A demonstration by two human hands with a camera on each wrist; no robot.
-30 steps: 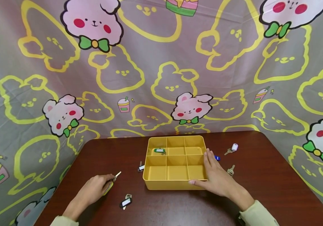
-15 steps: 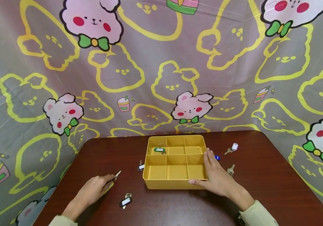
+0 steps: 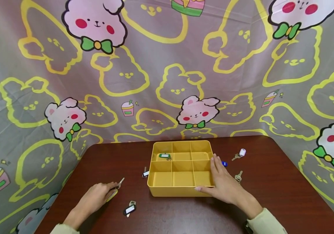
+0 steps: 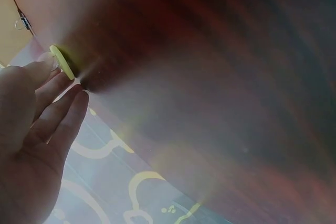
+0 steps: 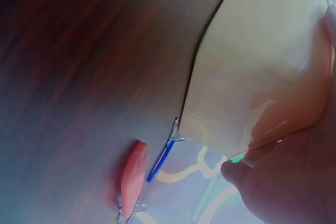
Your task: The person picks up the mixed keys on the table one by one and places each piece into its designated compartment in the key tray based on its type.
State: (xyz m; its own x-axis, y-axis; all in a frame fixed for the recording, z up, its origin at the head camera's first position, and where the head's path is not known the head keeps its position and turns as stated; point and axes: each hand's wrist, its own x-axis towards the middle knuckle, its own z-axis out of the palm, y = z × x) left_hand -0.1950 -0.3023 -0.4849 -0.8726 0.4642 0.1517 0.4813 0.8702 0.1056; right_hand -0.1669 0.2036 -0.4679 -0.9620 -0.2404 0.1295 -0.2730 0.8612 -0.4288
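Note:
At the left of the table, my left hand [image 3: 96,196] pinches a key [image 3: 121,182] with a yellow key tag [image 4: 62,62] between thumb and fingers, close over the wood. The key's blade points away toward the back. My right hand [image 3: 228,185] rests on the right front corner of a yellow divided box [image 3: 181,191], its fingers straight along the right rim and the thumb at the front rim. A key with a green tag [image 3: 164,156] lies in the box's back left compartment; no other compartment holds anything.
Left of the box lie a key with a black tag [image 3: 130,209] and another dark-edged tag [image 3: 145,174]. To its right are a blue tag [image 3: 224,163], a white-tagged key [image 3: 242,152], and a key [image 3: 238,176] near a red tag [image 5: 134,179]. A patterned cloth [image 3: 155,81] hangs behind.

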